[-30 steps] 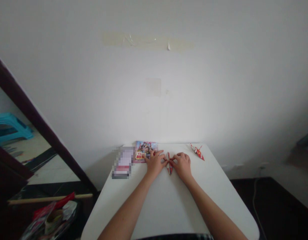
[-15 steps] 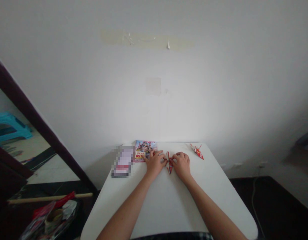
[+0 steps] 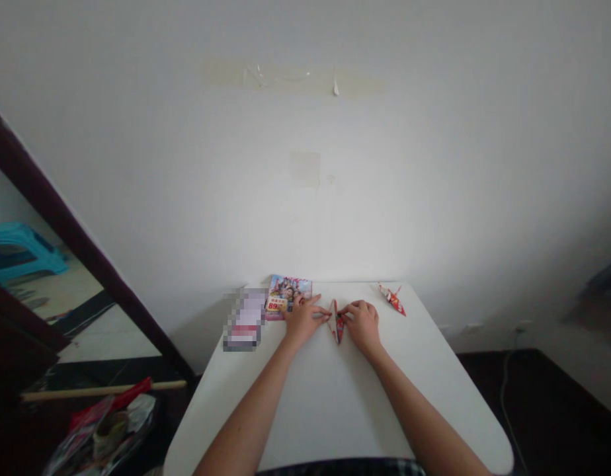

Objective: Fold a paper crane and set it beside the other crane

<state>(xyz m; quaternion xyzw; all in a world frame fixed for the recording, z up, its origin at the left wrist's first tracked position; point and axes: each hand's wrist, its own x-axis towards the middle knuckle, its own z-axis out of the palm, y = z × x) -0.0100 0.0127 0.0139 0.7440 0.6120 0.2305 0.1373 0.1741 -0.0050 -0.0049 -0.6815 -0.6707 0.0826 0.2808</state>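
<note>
A small red and white folded paper piece (image 3: 337,324) lies on the white table (image 3: 335,410) near its far edge. My left hand (image 3: 303,320) rests on the table to its left, fingers stretched toward it and touching its left edge. My right hand (image 3: 362,324) sits to its right, fingers curled and pinching the piece's right side. A finished red paper crane (image 3: 392,299) stands at the far right of the table, apart from both hands.
A colourful printed leaflet (image 3: 287,299) lies just left of my left hand, with a blurred-out flat object (image 3: 244,319) beside it at the table's left edge. The wall (image 3: 305,165) rises right behind the table. A bag of clutter (image 3: 102,436) sits on the floor at the left.
My left hand's fingers have straightened out flat toward the folded piece. The right hand keeps its pinch. The view has shifted only slightly.
</note>
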